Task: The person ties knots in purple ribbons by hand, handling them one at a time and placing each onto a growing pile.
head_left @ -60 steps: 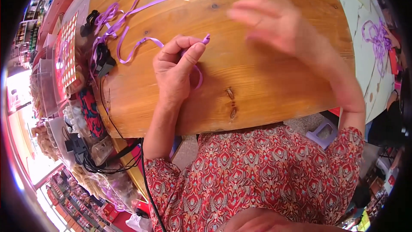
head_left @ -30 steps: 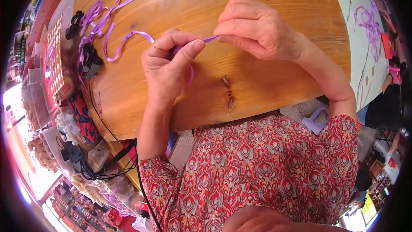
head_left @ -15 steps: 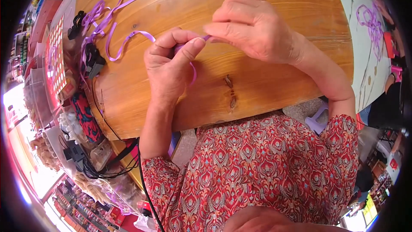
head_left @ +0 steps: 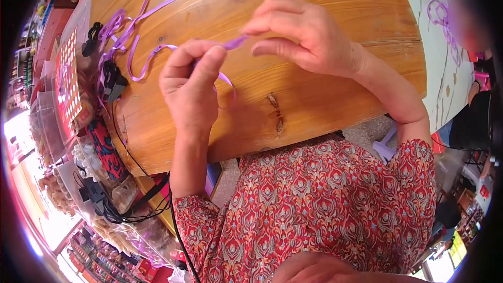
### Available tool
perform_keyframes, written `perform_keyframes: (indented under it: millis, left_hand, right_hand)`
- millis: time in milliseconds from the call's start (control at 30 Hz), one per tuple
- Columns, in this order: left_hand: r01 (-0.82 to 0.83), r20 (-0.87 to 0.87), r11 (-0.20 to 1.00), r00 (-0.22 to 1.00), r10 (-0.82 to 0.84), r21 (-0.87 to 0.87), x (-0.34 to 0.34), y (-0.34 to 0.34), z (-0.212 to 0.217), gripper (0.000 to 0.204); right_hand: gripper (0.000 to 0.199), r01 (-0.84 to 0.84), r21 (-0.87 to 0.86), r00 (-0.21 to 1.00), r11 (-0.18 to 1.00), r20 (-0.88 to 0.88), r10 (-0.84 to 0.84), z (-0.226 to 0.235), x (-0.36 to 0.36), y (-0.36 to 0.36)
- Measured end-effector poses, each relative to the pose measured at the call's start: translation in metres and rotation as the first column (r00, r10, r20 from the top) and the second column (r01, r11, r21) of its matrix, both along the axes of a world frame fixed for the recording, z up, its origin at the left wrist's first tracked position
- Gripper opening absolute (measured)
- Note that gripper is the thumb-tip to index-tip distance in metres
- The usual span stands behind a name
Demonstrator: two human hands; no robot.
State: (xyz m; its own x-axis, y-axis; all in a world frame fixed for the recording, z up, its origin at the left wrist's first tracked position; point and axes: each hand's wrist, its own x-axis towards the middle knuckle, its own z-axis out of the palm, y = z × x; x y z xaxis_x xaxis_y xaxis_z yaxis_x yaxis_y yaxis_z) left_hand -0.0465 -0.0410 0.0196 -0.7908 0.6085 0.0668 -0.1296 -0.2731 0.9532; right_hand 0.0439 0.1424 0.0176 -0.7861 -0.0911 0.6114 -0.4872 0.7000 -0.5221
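Over the wooden table, my left hand (head_left: 189, 86) is closed, pinching a purple ribbon (head_left: 235, 42) between thumb and forefinger. A short twisted piece of the ribbon sticks out to the right past the thumb tip. More of it curls below the palm and runs off left across the tabletop. My right hand (head_left: 318, 36) hovers just right of that short piece, thumb parted from the fingers. Its fingertips are slightly blurred and come close to the ribbon's end; whether they touch it is hard to see. The part inside my left fist is hidden.
Loose purple ribbon (head_left: 121, 32) lies tangled at the table's left, beside black clips (head_left: 112, 81). Bags and a black cable (head_left: 170, 204) crowd the left edge. Right of the wooden table (head_left: 335, 99), a white marbled table (head_left: 445, 81) bears more purple strands (head_left: 448, 31), near another person.
My left hand has shifted slightly left and down with the ribbon. The right hand's thumb and fingers have spread apart, baring more of the short ribbon piece.
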Motion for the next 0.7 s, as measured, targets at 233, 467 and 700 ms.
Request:
perform_keyframes:
  millis: [233,467,700]
  left_hand:
    - [0.160,-0.078,0.913,0.987,-0.141,0.374,0.014,0.010,0.037,0.007]
    - [0.112,-0.047,0.812,0.994,-0.104,0.573,-0.021,-0.009,0.066,0.014]
    - [-0.014,0.085,0.794,0.995,-0.048,0.608,-0.050,-0.044,0.059,0.015]
  right_hand:
    - [0.043,-0.295,-0.508,0.840,0.810,0.265,0.473,0.005,-0.011,-0.031]
    - [0.023,-0.086,-0.680,0.714,0.729,0.468,0.520,0.021,0.011,-0.018]
    - [0.017,0.313,-0.538,0.862,0.782,0.508,0.004,0.032,0.057,0.056]
